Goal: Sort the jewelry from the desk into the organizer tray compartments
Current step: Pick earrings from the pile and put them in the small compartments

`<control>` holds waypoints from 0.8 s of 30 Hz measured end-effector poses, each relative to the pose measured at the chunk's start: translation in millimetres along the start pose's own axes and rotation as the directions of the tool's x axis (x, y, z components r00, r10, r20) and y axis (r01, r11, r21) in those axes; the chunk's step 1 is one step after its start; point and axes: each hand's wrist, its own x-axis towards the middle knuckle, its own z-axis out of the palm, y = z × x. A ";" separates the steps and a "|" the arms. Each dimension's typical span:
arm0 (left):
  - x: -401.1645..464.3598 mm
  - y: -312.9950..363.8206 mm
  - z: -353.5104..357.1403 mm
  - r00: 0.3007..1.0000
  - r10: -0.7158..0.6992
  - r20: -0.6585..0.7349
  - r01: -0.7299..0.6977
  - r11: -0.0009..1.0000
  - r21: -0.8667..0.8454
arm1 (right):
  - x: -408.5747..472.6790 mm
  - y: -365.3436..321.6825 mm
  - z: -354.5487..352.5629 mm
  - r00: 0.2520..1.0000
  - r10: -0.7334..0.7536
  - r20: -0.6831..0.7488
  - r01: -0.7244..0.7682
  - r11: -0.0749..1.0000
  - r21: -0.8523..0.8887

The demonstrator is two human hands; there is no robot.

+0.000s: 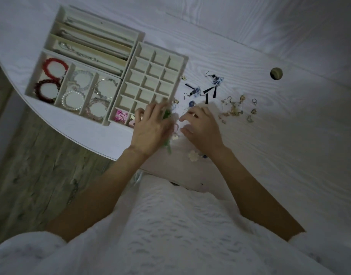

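a dim home room: white wood-grain desk (pixel 269 135) with a cable hole (pixel 276 73) upper right, plank floor (pixel 31 165) lower left.

Blurred left hand (pixel 150 128) hides the grid tray's (pixel 150 76) near corner.

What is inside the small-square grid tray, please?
Most squares of the grid tray look empty. The near row holds a pink flower piece and a pale pink piece beside it. The left hand covers the near right squares, so their contents cannot be seen.

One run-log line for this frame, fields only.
left hand: holding green earring at grid tray | right hand: on desk among loose earrings | grid tray: mostly empty
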 end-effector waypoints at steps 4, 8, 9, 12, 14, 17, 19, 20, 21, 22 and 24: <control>4.4 3.1 1.2 1.000 -0.013 0.004 0.013 1.000 -0.023 | -3.6 -8.5 15.2 0.995 0.067 0.071 -0.068 0.998 0.004; 1.9 4.2 5.7 0.999 -0.044 -0.023 0.043 0.998 -0.046 | -1.0 -8.6 14.3 0.983 0.138 0.119 -0.147 0.986 0.076; 0.4 4.7 7.6 0.998 -0.046 -0.036 0.043 0.997 -0.059 | -0.7 -9.0 11.0 0.975 0.182 0.124 -0.199 0.969 0.143; -4.5 6.7 9.3 0.992 -0.074 -0.107 0.053 0.982 -0.184 | -3.0 -11.1 -1.6 0.935 0.325 0.141 -0.354 0.854 0.380; -6.1 6.7 3.5 0.972 -0.160 -0.173 0.082 0.917 -0.389 | -6.0 -15.8 -12.7 0.928 0.347 0.134 -0.364 0.769 0.525; -11.5 10.9 -15.5 0.943 -0.292 -0.160 0.086 0.677 -0.731 | -5.8 -27.6 -28.6 0.913 0.348 0.214 -0.392 0.599 0.698; -16.9 17.1 -28.0 0.931 -0.352 -0.101 0.105 0.520 -0.848 | -3.5 -34.7 -33.2 0.917 0.264 0.299 -0.399 0.570 0.719; -19.7 19.9 -32.1 0.922 -0.383 -0.060 0.133 0.458 -0.879 | -2.7 -38.6 -34.2 0.917 0.210 0.339 -0.397 0.550 0.735; -23.7 20.1 -33.1 0.903 -0.429 -0.026 0.169 0.409 -0.897 | -1.5 -43.1 -32.7 0.910 0.162 0.383 -0.408 0.519 0.751; -26.8 20.9 -32.4 0.882 -0.472 0.001 0.202 0.374 -0.905 | -1.5 -45.6 -31.2 0.899 0.139 0.416 -0.427 0.491 0.759; -35.4 17.2 -26.1 0.833 -0.552 0.042 0.262 0.326 -0.908 | -0.6 -51.6 -23.2 0.880 0.142 0.453 -0.459 0.497 0.736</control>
